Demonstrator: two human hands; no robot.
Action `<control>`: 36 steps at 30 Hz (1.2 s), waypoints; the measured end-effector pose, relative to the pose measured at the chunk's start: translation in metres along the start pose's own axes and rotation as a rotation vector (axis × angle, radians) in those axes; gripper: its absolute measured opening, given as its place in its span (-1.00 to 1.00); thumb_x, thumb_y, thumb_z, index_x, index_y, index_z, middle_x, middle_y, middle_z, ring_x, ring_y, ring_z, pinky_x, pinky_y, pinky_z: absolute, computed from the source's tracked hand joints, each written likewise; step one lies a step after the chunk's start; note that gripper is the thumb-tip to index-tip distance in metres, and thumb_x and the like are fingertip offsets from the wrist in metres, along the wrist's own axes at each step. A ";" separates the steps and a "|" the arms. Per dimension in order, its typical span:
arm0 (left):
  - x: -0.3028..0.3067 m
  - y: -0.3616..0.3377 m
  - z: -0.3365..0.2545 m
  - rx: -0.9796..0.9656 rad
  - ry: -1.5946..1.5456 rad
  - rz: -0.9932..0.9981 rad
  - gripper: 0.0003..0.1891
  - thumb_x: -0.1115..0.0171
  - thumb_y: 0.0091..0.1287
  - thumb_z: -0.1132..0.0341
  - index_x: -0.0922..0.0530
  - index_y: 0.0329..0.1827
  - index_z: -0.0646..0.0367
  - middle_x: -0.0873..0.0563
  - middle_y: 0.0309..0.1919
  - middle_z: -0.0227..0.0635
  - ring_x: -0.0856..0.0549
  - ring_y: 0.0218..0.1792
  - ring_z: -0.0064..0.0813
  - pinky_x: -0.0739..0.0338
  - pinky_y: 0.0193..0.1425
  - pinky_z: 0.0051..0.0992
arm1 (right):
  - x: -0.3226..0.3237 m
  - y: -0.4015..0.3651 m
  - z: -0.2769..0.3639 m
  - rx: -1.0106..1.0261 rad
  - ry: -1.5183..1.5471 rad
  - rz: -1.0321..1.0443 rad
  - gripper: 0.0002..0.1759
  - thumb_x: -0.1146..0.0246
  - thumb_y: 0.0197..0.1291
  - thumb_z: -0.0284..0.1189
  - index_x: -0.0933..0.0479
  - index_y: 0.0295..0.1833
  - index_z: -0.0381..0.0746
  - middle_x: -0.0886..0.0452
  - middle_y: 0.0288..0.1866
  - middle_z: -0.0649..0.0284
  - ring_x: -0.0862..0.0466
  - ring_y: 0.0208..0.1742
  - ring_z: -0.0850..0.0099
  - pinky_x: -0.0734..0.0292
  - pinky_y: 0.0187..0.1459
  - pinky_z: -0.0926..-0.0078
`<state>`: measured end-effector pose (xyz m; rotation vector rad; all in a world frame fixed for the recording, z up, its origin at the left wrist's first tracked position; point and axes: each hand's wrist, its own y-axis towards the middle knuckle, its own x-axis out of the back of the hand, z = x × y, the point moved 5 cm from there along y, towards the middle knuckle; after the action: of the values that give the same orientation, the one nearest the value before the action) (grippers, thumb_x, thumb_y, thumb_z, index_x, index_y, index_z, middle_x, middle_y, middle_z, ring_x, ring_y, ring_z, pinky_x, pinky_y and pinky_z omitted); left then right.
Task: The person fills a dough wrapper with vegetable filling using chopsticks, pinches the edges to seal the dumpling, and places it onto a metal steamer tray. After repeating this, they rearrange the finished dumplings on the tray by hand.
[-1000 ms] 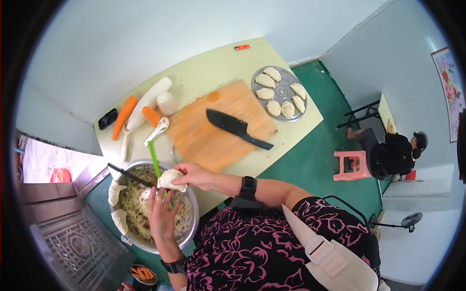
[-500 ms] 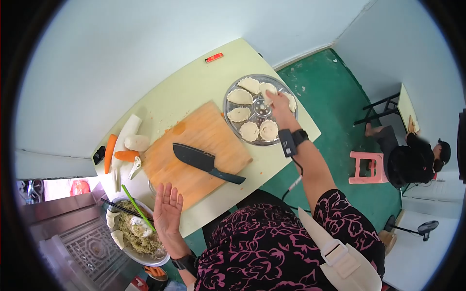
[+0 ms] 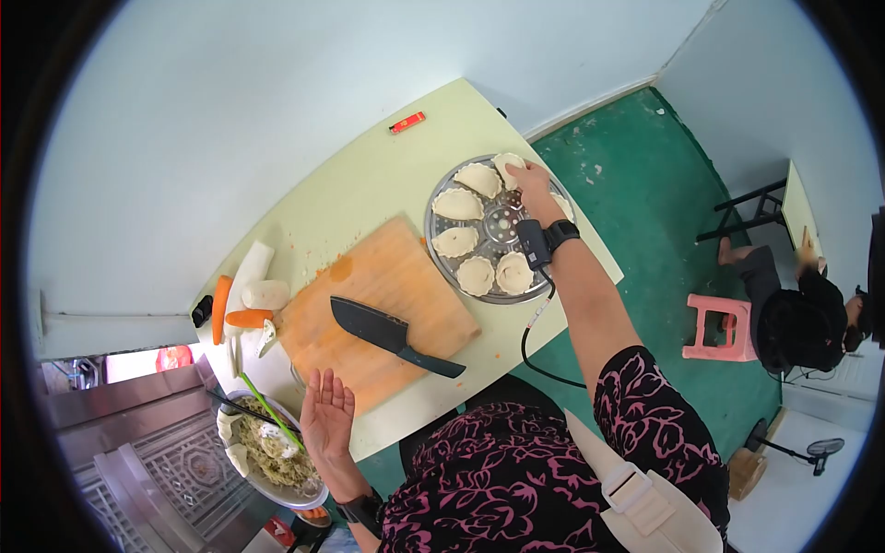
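- The dumpling point(image 3: 507, 168) under the right hand point(image 3: 535, 184) lies at the far rim of a round metal steamer tray point(image 3: 430, 226). The tray sits just off the right-hand end of the cutting board point(image 3: 369, 276), tray and board almost touching.
- The right hand's fingers curve down onto that dumpling with their tips on the dough — whether they pinch it or only rest on it cannot be told.
- A black wrist unit point(image 3: 535, 241) is strapped to the right forearm, and a dark cable point(image 3: 527, 336) hangs from it past the table edge.
- The other dumplings point(image 3: 458, 203) lie in a ring around the tray's perforated middle.
- The left hand point(image 3: 327, 417) hovers just off the board's near-left corner. Its palm is turned up and its fingers are spread and loose, holding nothing.
- Just beside that hand, below and left of the board, stands a metal bowl point(image 3: 304, 498) of shredded filling. A green spoon point(image 3: 267, 410) and black chopsticks point(image 3: 241, 410) lean in it.
- A dark knife point(image 3: 387, 332) lies flat on the board, its handle pointing toward the board's near-right corner.
- Off the board's left end lie two carrots point(image 3: 221, 304) and pieces of white radish point(image 3: 251, 267) — close together, some touching.
- A red lighter point(image 3: 407, 122) lies on the pale table point(image 3: 369, 184), well beyond the board's far side.
- Another person point(image 3: 797, 323) sits well to the right of the board by a pink stool point(image 3: 714, 327) on the green floor.
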<state>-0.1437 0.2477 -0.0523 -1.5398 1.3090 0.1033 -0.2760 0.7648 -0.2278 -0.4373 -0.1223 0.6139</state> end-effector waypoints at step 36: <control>-0.025 0.021 0.032 0.086 0.044 -0.004 -0.65 0.02 0.30 0.27 -0.35 0.13 0.14 -0.51 -0.01 -0.25 -0.56 -0.11 -0.41 -0.46 -0.01 -0.37 | -0.007 -0.068 0.019 0.726 -1.494 0.169 -0.22 0.18 0.19 0.09 -0.04 0.31 -0.31 0.00 0.38 0.10 0.06 0.41 0.31 0.26 0.28 -0.09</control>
<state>-0.1525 0.2910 -0.0635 -1.4789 1.3276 0.0107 -0.2502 0.7175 -0.1811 0.8018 -1.2432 0.9880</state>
